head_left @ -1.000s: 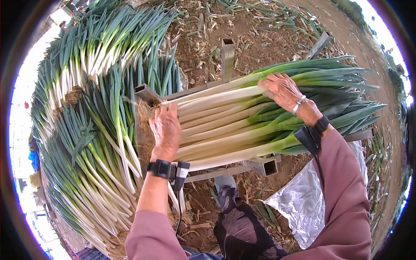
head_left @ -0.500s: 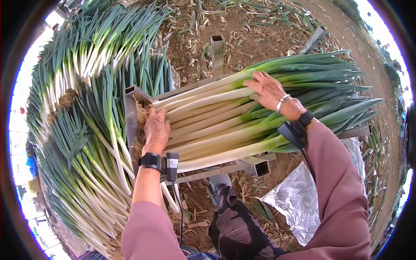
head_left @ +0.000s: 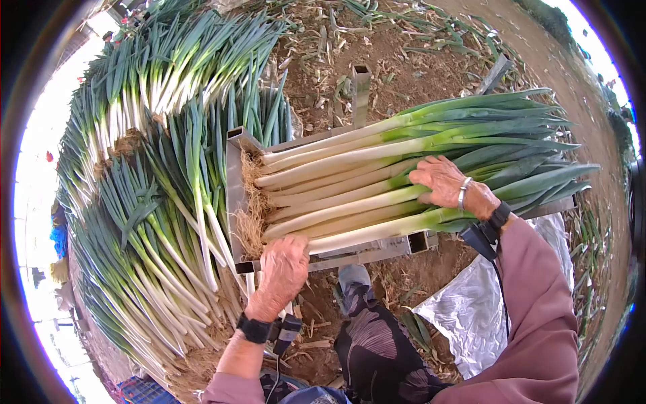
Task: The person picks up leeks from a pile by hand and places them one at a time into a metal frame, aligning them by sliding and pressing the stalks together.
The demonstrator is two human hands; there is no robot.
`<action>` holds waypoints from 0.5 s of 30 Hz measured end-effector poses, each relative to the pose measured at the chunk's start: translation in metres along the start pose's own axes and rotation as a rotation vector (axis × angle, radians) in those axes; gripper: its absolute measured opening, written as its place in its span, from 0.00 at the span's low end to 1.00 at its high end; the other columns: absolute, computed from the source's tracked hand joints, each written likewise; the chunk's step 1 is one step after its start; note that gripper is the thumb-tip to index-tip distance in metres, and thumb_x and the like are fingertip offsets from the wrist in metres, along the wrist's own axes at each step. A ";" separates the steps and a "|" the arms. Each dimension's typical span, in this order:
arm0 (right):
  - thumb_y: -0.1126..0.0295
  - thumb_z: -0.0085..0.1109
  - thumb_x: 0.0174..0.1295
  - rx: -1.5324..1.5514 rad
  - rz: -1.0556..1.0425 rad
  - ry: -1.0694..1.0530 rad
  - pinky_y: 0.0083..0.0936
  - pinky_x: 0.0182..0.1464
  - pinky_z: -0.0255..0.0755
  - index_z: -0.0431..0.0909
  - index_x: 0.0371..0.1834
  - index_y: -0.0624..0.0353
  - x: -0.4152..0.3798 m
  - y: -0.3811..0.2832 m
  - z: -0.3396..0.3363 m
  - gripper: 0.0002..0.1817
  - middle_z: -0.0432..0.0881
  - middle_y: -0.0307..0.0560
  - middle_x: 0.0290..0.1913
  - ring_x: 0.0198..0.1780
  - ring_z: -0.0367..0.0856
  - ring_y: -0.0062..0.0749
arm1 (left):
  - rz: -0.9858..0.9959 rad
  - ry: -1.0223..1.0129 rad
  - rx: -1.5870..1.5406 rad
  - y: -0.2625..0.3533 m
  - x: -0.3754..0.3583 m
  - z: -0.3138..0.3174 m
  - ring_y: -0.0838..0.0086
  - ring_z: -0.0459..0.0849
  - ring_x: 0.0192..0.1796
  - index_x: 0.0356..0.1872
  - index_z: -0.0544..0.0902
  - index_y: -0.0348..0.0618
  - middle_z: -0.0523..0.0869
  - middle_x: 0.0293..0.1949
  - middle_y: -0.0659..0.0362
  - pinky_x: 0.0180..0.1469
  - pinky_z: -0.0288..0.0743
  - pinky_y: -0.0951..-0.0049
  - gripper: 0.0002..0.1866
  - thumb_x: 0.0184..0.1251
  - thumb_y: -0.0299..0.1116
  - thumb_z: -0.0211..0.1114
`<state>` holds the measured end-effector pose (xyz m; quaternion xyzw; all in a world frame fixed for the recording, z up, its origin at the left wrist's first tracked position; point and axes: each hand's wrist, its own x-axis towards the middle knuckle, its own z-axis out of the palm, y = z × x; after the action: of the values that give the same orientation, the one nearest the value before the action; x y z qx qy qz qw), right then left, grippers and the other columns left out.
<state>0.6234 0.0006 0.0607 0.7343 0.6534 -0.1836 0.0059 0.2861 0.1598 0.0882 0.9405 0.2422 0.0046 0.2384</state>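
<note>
Several leeks (head_left: 350,180) lie side by side in a metal frame (head_left: 235,176), white stalks to the left and green leaves to the right. Their tangled roots (head_left: 252,219) sit against the frame's left end plate. My left hand (head_left: 284,269) is closed at the near corner, its fingers curled over the white end of the nearest leek (head_left: 367,236); the fingertips are partly hidden. Farther right, my right hand (head_left: 444,182) has its fingers bent round a leek where white turns to green. A silver bracelet (head_left: 463,193) circles that wrist.
Large heaps of leeks (head_left: 151,249) cover the ground on the left. An upright metal post (head_left: 361,94) rises at the frame's far side. Silver sheeting (head_left: 464,310) lies on the soil at lower right. My shoe (head_left: 354,275) is just below the frame.
My left hand has moved from the root ends toward me, to the near corner. My right hand has shifted from the far leeks to the nearer ones. The view has shifted slightly.
</note>
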 end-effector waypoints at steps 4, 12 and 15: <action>0.65 0.68 0.46 -0.067 0.030 0.460 0.41 0.54 0.65 0.75 0.45 0.50 -0.015 -0.013 -0.025 0.21 0.72 0.45 0.43 0.49 0.73 0.45 | 0.019 0.108 0.047 0.004 -0.007 0.003 0.50 0.81 0.44 0.43 0.81 0.36 0.84 0.39 0.45 0.47 0.75 0.57 0.10 0.65 0.29 0.56; 0.71 0.66 0.47 -0.191 -0.031 0.469 0.37 0.50 0.65 0.76 0.42 0.52 -0.004 -0.008 -0.053 0.17 0.71 0.44 0.40 0.47 0.74 0.40 | -0.093 0.014 -0.090 0.002 0.005 -0.008 0.51 0.83 0.41 0.42 0.80 0.38 0.83 0.40 0.44 0.43 0.78 0.55 0.10 0.60 0.28 0.60; 0.72 0.65 0.47 -0.186 -0.026 0.477 0.37 0.50 0.65 0.77 0.42 0.53 0.005 -0.005 -0.044 0.17 0.72 0.44 0.40 0.47 0.74 0.40 | 0.048 0.380 0.050 -0.014 0.025 -0.002 0.53 0.84 0.42 0.50 0.77 0.38 0.78 0.53 0.41 0.42 0.82 0.57 0.18 0.57 0.24 0.63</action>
<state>0.6306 0.0170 0.1017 0.7449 0.6596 0.0556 -0.0833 0.3017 0.1831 0.0813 0.9339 0.2604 0.1816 0.1646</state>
